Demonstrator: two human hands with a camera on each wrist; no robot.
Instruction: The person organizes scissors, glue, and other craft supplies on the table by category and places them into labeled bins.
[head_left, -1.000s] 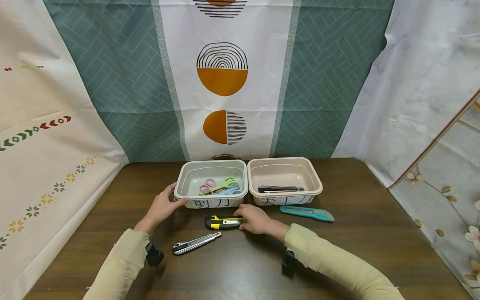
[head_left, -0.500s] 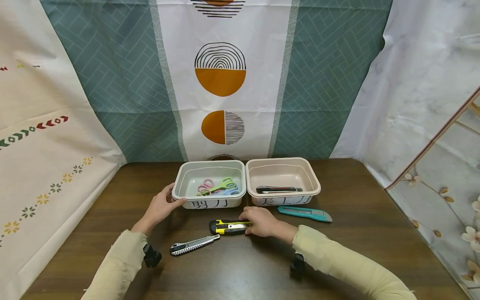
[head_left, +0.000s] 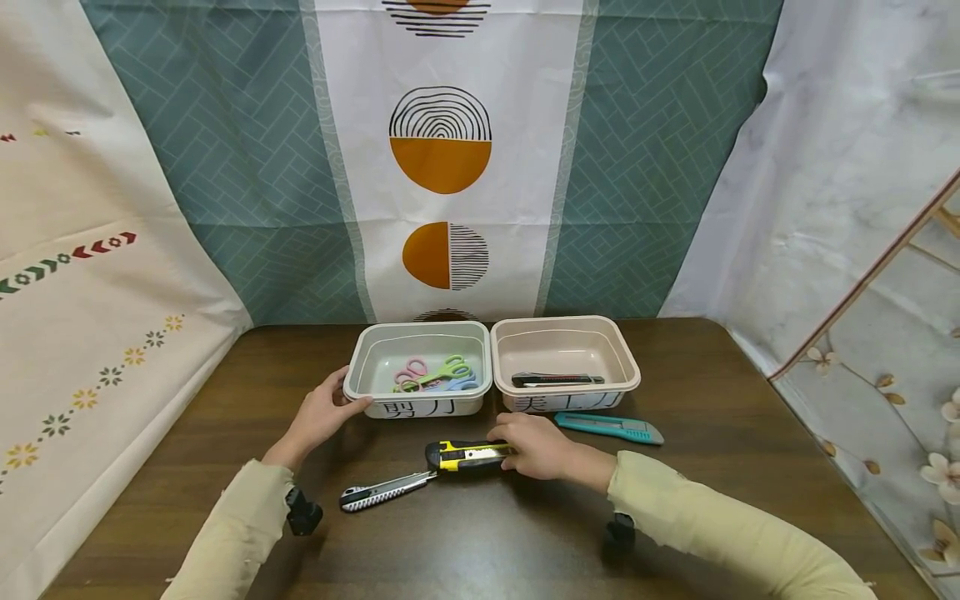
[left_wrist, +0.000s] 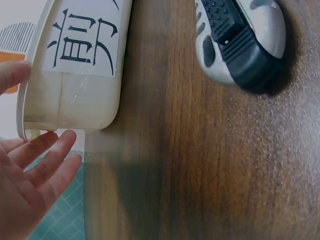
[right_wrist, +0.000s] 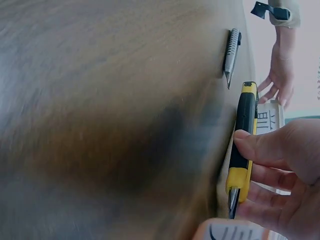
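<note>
A yellow-and-black utility knife [head_left: 465, 454] is pinched in my right hand [head_left: 543, 447], close over the table. In the right wrist view, the thumb lies on one side of its body and the fingers behind it. My left hand [head_left: 318, 421] rests at the left front corner of a pale grey-green bin [head_left: 487, 358]. The left wrist view shows the thumb at its rim and fairly straight, spread fingers at its end wall. Several scissors [head_left: 438, 375] with pink, green and blue handles lie inside that bin. A silver-and-black utility knife [head_left: 386, 490] lies on the table between my hands.
A pinkish bin [head_left: 633, 367] stands against the right side of the grey-green one and holds a black utility knife [head_left: 555, 380]. Before it lies a teal utility knife [head_left: 609, 427]. Both bins carry labels in front. Patterned cloths [head_left: 645, 167] hang behind the brown table [head_left: 480, 550].
My right hand has drawn the yellow-and-black utility knife rightward and slightly nearer to me. It has come off its earlier spot before the bins. My left hand has stayed at the bin.
</note>
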